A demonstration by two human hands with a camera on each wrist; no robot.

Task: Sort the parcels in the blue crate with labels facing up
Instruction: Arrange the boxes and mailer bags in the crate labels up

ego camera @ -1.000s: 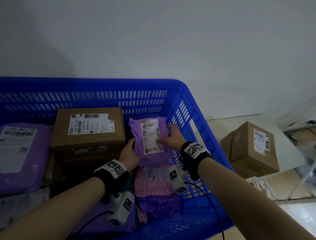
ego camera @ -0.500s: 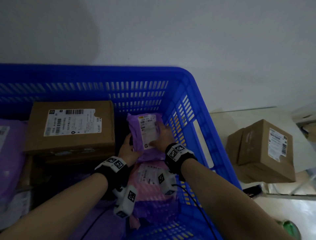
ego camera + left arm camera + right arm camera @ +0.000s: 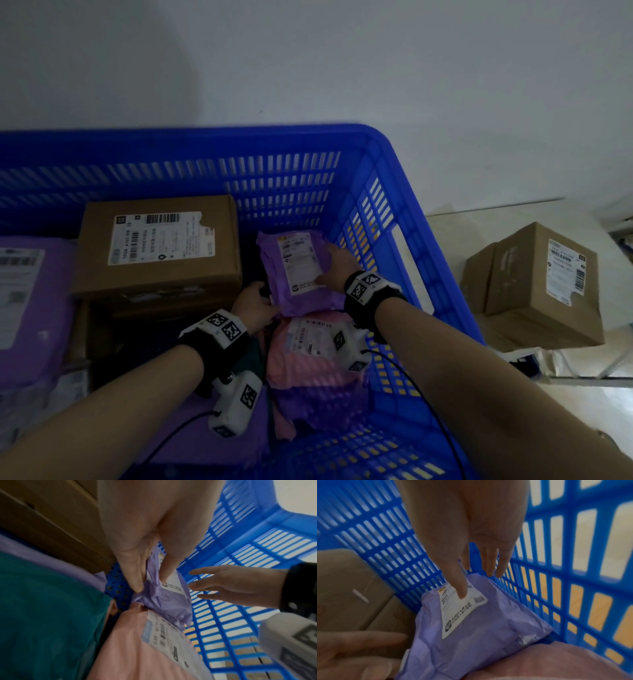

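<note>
Two hands are setting a small soft purple plastic mailer bag into the far right corner of the big blue plastic crate, with its white label up. The left hand pinches the bag's near left edge between thumb and fingers, so that grip is closed on the bag. The right hand lies flat with straight fingers, one fingertip pressing on the label.

What could go wrong? I think the bag is soft and slippery. It leans partly on the pink plastic mailer bag just in front of it, so it may slide or tip when the hands let go. Then the label could end up tilted or hidden against the crate wall. The left fingers could also drag the bag's edge along as they pull away.

From the head, you see the whole corner and the brown cardboard box beside the bag, label up. Only the left wrist view shows the pinch up close, plus a dark green packet low down. Only the right wrist view shows the fingertip touching the label.
</note>
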